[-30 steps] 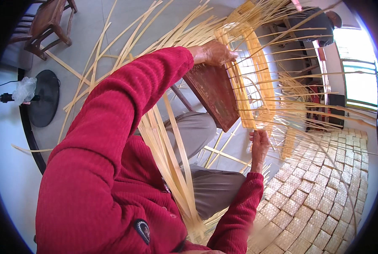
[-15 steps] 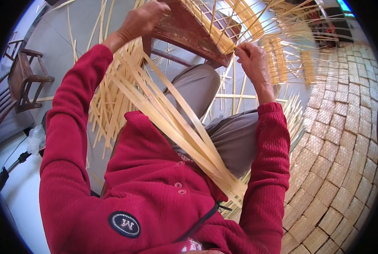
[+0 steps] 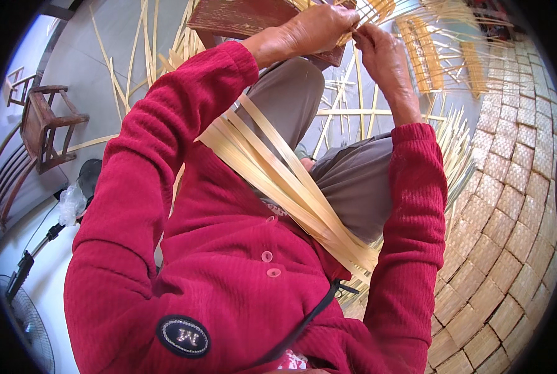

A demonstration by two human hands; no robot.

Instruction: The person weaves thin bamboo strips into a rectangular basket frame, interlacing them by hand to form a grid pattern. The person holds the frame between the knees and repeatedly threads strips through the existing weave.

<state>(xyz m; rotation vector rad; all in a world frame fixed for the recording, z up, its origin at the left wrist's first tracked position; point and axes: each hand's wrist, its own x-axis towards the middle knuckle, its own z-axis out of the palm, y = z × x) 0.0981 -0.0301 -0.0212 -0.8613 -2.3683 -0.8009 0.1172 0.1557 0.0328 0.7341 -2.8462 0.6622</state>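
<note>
Partly cut off, the weave point(image 3: 381, 7) sits by left hand point(image 3: 322, 29) and right hand point(image 3: 384, 57), fingers' grip indiscernible.

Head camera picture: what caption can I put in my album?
Left hand and right hand close together by a wooden bench, pale strips across the lap.

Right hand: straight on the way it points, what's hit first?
Probably the left hand, just ahead of the right hand in the picture; depth is unclear, so it might pass above or below.
</note>
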